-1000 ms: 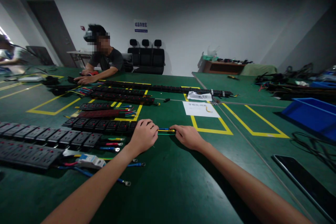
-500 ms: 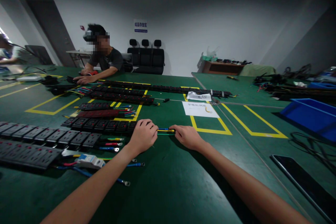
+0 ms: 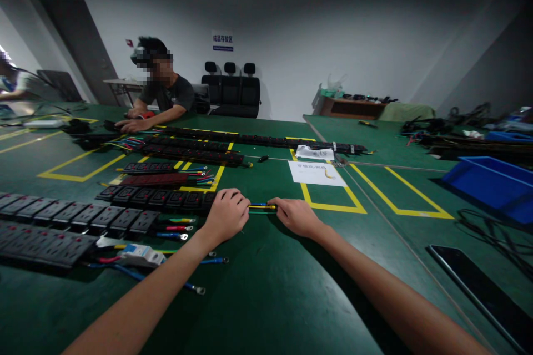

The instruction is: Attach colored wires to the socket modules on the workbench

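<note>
Head view: both hands (image 3: 227, 213) (image 3: 295, 215) pinching coloured wires (image 3: 262, 207), printed sheet (image 3: 316, 172) beyond, writing unreadable.

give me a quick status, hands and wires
Left hand fisted on wire bundle. Right hand pinching its other end. Bundle low over the table, beside the socket strip. Nothing in the way.

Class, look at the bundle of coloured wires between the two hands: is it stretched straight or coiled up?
Straight. The wire bundle runs in a flat line along the green table, from the left hand to the right hand.
</note>
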Demonstrator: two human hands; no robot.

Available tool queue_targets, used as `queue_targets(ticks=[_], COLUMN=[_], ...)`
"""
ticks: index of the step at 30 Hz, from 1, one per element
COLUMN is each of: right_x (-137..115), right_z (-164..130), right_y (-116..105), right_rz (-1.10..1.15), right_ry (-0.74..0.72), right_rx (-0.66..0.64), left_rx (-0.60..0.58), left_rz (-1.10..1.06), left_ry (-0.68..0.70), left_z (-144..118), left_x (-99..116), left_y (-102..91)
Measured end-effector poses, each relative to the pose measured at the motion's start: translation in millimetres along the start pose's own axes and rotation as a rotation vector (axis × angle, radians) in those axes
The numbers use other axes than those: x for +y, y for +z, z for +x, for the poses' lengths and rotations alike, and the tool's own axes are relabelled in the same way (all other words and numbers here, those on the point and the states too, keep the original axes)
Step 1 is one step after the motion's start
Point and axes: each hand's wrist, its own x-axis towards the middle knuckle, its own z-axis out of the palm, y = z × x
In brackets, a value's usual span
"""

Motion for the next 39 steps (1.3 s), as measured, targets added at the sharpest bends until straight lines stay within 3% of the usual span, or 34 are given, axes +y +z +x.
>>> queue_targets(ticks=[39], right_x=[1.7], right_z=[0.2], right_y=[3.3], right_rz=[0.019], right_ry=[-0.010], right_rx=[0.017], left_rx=[0.007], left_rz=[0.004], left_ry=[0.006], left_z=[-0.7], left_x=[-0.4], left_y=[1.2])
